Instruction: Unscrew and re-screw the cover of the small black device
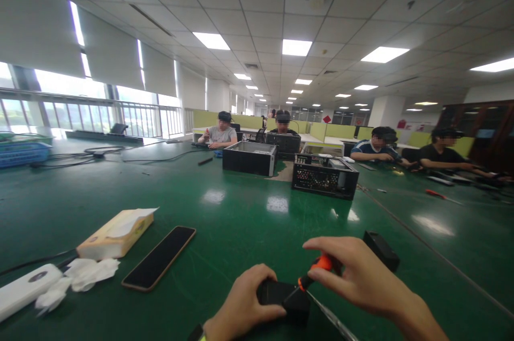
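At the bottom middle, my left hand grips a small black box that rests on the green table. My right hand pinches an orange and black screwdriver by its handle. The screwdriver's tip points down at the top of the black box. Another small black box lies just behind my right hand. A thin silvery strip runs along the table under my right wrist.
A phone lies face down to the left, beside a tissue box, crumpled tissues and a white power bank. Two open computer cases stand mid-table. Several people sit working at the far side.
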### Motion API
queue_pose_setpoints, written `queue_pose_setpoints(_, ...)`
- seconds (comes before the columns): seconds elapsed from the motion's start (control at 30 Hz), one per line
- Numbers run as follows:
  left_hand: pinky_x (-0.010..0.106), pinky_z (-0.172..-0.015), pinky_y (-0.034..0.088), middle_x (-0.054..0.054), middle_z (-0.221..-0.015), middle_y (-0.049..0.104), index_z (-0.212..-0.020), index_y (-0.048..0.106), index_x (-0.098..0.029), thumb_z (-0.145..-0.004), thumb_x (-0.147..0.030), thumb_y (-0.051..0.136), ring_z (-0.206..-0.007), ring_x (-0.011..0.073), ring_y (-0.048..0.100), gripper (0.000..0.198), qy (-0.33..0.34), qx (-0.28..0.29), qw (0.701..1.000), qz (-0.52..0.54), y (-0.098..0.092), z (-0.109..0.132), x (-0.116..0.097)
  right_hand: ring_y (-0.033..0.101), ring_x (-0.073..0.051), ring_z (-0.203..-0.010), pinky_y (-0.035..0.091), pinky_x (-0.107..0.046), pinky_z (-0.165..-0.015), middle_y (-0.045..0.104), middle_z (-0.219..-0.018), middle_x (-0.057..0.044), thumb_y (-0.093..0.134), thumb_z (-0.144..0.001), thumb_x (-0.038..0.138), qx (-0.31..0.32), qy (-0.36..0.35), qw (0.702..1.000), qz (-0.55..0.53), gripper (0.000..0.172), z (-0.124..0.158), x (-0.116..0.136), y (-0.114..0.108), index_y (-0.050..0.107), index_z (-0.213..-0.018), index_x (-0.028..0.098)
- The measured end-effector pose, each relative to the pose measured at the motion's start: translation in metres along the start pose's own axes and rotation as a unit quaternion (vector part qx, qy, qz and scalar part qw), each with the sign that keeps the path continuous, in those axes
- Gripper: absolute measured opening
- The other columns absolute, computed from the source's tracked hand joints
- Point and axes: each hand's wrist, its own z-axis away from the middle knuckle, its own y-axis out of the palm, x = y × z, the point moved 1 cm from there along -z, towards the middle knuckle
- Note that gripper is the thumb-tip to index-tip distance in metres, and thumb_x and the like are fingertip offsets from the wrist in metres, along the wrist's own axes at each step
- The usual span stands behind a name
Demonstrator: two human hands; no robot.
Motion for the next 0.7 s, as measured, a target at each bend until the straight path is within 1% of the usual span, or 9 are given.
queue_pose_setpoints(0.1, 0.028, -0.077, 0.040, 0.003, -0.098, 0.066, -0.098, 0.065, -0.019, -0.066, -0.043, 0.086, -0.088, 0.0223, 0.059, 0.045, -0.004, 0.000, 1.000, -0.003, -0.0002, 0.0002, -0.0007, 0.065, -0.018, -0.085, 0.049, -0.031, -0.078, 0.071, -0.100, -0.003, 0.060, -0.085, 0.018, 0.000, -0.023, 1.000, -0.008, 0.036, 0.0006, 0.0006, 0.0008, 0.064, -0.120, 0.024)
queue_pose_setpoints(0.13, 0.028, -0.078, 0.040, 0.002, -0.098, 0.066, -0.099, 0.065, -0.019, -0.066, -0.043, 0.086, -0.088, 0.0224, 0.059, 0.046, -0.006, 0.001, 1.000, -0.004, -0.0003, 0.0003, -0.0009, 0.065, -0.018, -0.086, 0.049, -0.031, -0.078, 0.071, -0.100, -0.003, 0.060, -0.084, 0.018, 0.001, -0.025, 1.000, -0.007, 0.035, 0.0009, 0.0010, 0.0008, 0.064, -0.118, 0.024)
queue_pose_setpoints(0.2, 0.028, -0.079, 0.040, 0.002, -0.098, 0.065, -0.099, 0.065, -0.019, -0.065, -0.043, 0.086, -0.089, 0.0224, 0.059, 0.046, -0.008, 0.001, 1.000, -0.002, -0.0002, 0.0003, -0.0007, 0.066, -0.020, -0.085, 0.049, -0.032, -0.078, 0.072, -0.094, -0.002, 0.063, -0.084, 0.024, 0.003, -0.014, 1.000, 0.000, 0.028, 0.0016, 0.0012, 0.0005, 0.068, -0.112, 0.024)
queue_pose_setpoints(0.27, 0.028, -0.079, 0.040, 0.002, -0.097, 0.065, -0.098, 0.065, -0.019, -0.065, -0.043, 0.087, -0.089, 0.0223, 0.059, 0.046, -0.006, 0.000, 1.000, 0.000, 0.0002, 0.0002, 0.0001, 0.067, -0.021, -0.085, 0.049, -0.033, -0.078, 0.073, -0.091, -0.003, 0.065, -0.085, 0.030, 0.003, 0.000, 1.000, 0.006, 0.026, 0.0020, 0.0010, 0.0000, 0.069, -0.109, 0.024)
queue_pose_setpoints(0.33, 0.028, -0.079, 0.040, 0.002, -0.097, 0.065, -0.098, 0.065, -0.019, -0.066, -0.044, 0.086, -0.089, 0.0222, 0.059, 0.047, -0.001, -0.001, 1.000, 0.000, 0.0008, -0.0001, 0.0014, 0.066, -0.019, -0.085, 0.049, -0.032, -0.078, 0.072, -0.095, -0.003, 0.063, -0.085, 0.025, 0.003, -0.009, 1.000, 0.001, 0.027, 0.0020, 0.0008, -0.0001, 0.068, -0.112, 0.024)
queue_pose_setpoints(0.4, 0.027, -0.077, 0.040, 0.002, -0.097, 0.065, -0.098, 0.065, -0.019, -0.066, -0.044, 0.086, -0.087, 0.0220, 0.059, 0.047, 0.000, -0.002, 1.000, -0.003, 0.0013, -0.0005, 0.0027, 0.066, -0.019, -0.087, 0.049, -0.031, -0.078, 0.072, -0.099, -0.003, 0.062, -0.084, 0.020, 0.002, -0.018, 1.000, -0.006, 0.032, 0.0017, 0.0003, 0.0003, 0.066, -0.115, 0.024)
queue_pose_setpoints(0.53, 0.027, -0.076, 0.039, 0.002, -0.096, 0.065, -0.098, 0.065, -0.019, -0.066, -0.044, 0.086, -0.086, 0.0216, 0.058, 0.046, 0.002, -0.004, 1.000, -0.005, 0.0018, -0.0006, 0.0039, 0.066, -0.020, -0.090, 0.049, -0.032, -0.080, 0.072, -0.099, -0.003, 0.064, -0.086, 0.027, -0.006, -0.013, 1.000, -0.007, 0.030, 0.0010, -0.0012, 0.0020, 0.066, -0.115, 0.024)
queue_pose_setpoints(0.63, 0.027, -0.076, 0.040, 0.001, -0.096, 0.065, -0.098, 0.065, -0.019, -0.066, -0.044, 0.086, -0.087, 0.0215, 0.058, 0.046, 0.003, -0.005, 1.000, -0.004, 0.0017, -0.0003, 0.0033, 0.065, -0.018, -0.087, 0.049, -0.030, -0.077, 0.071, -0.102, -0.003, 0.059, -0.087, 0.020, -0.007, -0.030, 0.999, -0.015, 0.031, 0.0002, -0.0011, 0.0027, 0.064, -0.118, 0.024)
queue_pose_setpoints(0.7, 0.027, -0.077, 0.040, 0.001, -0.096, 0.065, -0.099, 0.065, -0.019, -0.066, -0.043, 0.086, -0.087, 0.0215, 0.059, 0.046, 0.002, -0.003, 1.000, -0.003, 0.0014, -0.0001, 0.0025, 0.065, -0.018, -0.084, 0.048, -0.029, -0.075, 0.071, -0.097, -0.003, 0.061, -0.087, 0.022, -0.003, -0.024, 1.000, -0.012, 0.029, -0.0001, -0.0012, 0.0024, 0.065, -0.115, 0.024)
